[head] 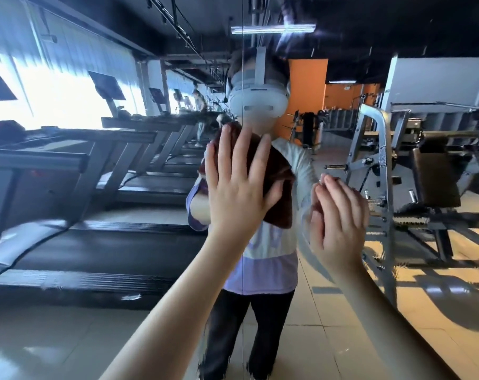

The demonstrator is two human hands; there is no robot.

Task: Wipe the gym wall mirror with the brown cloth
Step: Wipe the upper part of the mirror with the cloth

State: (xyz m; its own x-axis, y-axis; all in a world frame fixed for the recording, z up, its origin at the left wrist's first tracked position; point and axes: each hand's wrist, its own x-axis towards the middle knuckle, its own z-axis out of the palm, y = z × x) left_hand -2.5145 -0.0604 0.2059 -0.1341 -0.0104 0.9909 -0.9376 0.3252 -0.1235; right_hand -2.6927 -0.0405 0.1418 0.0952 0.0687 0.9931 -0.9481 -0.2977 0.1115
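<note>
Wiping looks under way: the left hand (238, 187), fingers spread flat, presses the brown cloth (281, 196) against the wall mirror (95, 242). The right hand (342, 215), open and empty, is raised just to its right. The next move likely calls for sweeping the cloth sideways under steady pressure.

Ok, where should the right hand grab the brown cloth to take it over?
Probably pinch its loose lower-right flap, coming from the right: the left hand pins the brown cloth flat to the mirror, and only that flap hangs clear, nearest the right hand.
</note>
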